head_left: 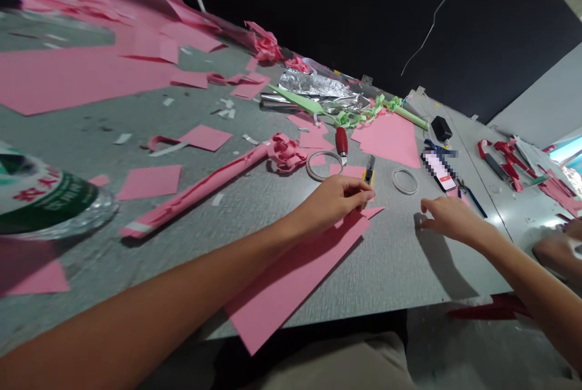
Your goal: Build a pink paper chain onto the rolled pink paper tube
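My left hand (pixel 334 201) is closed in a pinch at the far end of a long pink paper sheet (pixel 291 287). A small pointed flap sticks out by the fingertips, and the sheet's near end hangs over the table edge. Parts of the fingers are hidden. My right hand (pixel 448 215) hovers over the table to the right, fingers curled but apart, with nothing in it. Just beyond my left hand are a yellow utility knife (pixel 370 170), a red-handled tool (pixel 342 142) and a roll of tape (pixel 318 165). A second tape roll (pixel 405 181) lies between the hands.
A rolled pink paper stick (pixel 209 187) with a curled end and a plastic bottle (pixel 50 196) are on the left. Green paper strips (pixel 364 114) and foil (pixel 313 87) lie at the back. Right are a phone (pixel 439 170), pliers (pixel 470 196) and another person's hand (pixel 557 253).
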Available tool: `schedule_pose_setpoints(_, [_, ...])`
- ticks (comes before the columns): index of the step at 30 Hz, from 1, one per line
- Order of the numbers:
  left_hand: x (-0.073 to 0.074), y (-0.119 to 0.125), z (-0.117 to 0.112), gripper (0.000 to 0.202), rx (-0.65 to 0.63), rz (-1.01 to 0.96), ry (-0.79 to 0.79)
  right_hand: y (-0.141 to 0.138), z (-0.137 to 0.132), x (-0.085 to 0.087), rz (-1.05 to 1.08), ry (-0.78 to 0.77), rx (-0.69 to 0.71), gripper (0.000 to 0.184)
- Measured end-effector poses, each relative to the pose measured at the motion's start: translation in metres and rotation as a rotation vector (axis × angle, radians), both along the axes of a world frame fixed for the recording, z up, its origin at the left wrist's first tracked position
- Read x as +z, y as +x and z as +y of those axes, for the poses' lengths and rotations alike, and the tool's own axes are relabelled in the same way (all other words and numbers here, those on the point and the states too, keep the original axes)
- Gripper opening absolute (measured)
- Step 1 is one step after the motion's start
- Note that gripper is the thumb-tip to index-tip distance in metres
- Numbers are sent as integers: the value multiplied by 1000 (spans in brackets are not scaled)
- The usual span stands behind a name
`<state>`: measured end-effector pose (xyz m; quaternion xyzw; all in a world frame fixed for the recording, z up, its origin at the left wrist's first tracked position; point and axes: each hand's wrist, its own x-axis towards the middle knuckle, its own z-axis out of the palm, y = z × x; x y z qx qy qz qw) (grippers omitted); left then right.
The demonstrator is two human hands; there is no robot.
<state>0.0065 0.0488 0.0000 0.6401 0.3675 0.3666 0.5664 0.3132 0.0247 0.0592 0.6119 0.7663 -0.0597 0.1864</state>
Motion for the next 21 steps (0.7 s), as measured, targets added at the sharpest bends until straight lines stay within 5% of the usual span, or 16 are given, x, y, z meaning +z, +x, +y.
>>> schedule_pose_setpoints(6, [26,-25,15,18,88,209,319,-18,-10,32,211,178,-22,21])
schedule_pose_setpoints(9, [54,-58,19,20,104,450,448,-48,-22,22,571,116,39,23])
schedule_pose_setpoints(12, [69,-92,0,22,71,788,547,-83,-35,-2,711,61,156,18])
schedule_pose_setpoints(14, [58,-109,-30,21,42,964,580,-101,-40,-17,728,55,227,13])
schedule_pose_setpoints(16, [31,-120,-72,25,-66,1003,629,-110,-44,-27,731,41,265,10])
schedule_pose_setpoints(19, [-25,-139,-135,84,-189,974,753,-113,-48,-33,749,-9,262,11])
schedule_pose_setpoints(21, [-53,-154,-165,91,-109,943,860,-111,-49,-35,793,-59,237,13])
